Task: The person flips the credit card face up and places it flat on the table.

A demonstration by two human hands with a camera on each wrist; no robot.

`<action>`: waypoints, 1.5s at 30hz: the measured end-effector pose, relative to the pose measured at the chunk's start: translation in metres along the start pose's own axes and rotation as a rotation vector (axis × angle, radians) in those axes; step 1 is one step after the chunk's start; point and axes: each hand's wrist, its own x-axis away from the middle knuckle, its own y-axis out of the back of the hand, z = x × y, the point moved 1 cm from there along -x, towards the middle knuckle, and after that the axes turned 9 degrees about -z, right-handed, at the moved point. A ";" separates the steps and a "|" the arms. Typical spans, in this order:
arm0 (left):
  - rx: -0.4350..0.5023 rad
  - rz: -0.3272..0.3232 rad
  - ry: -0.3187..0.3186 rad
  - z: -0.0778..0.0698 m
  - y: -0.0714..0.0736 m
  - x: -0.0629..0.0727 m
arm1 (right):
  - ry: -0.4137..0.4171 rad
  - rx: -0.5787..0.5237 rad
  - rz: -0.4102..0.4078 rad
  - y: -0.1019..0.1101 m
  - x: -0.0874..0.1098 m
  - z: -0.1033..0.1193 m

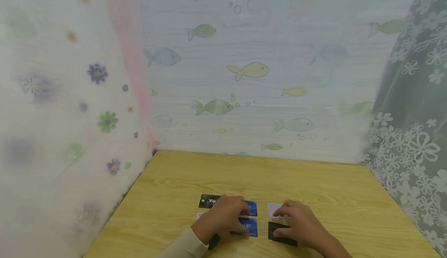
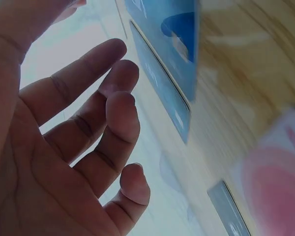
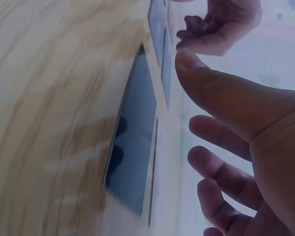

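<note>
Several cards lie flat in rows on the wooden table. My left hand (image 1: 227,213) hovers over the left group with loosely bent fingers and nothing in its grasp. Around it lie a black "Vip" card (image 1: 208,201), an upper blue card (image 1: 252,208), a lower blue card (image 1: 249,227), a pinkish card (image 1: 198,215) and a dark card (image 1: 214,243), all partly covered by the hand or wrist. My right hand (image 1: 302,223) is above a pale card (image 1: 274,210) and a black card (image 1: 277,231). In the right wrist view its relaxed fingers (image 3: 219,164) stay apart from the black card.
The yellowish wooden table (image 1: 244,176) reaches back to a curtain with printed fish (image 1: 251,70). A flowered curtain (image 1: 97,73) borders the left side, and a sheer lace curtain (image 1: 419,149) hangs along the right edge.
</note>
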 end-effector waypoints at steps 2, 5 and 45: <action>-0.003 -0.009 -0.013 -0.003 -0.003 -0.005 | -0.016 0.013 -0.003 0.004 0.004 -0.005; -0.004 -0.026 -0.047 -0.009 -0.008 -0.011 | -0.041 0.041 -0.006 0.008 0.011 -0.011; 0.093 0.143 0.144 -0.064 -0.026 -0.047 | -0.126 -0.126 0.206 0.018 0.027 -0.038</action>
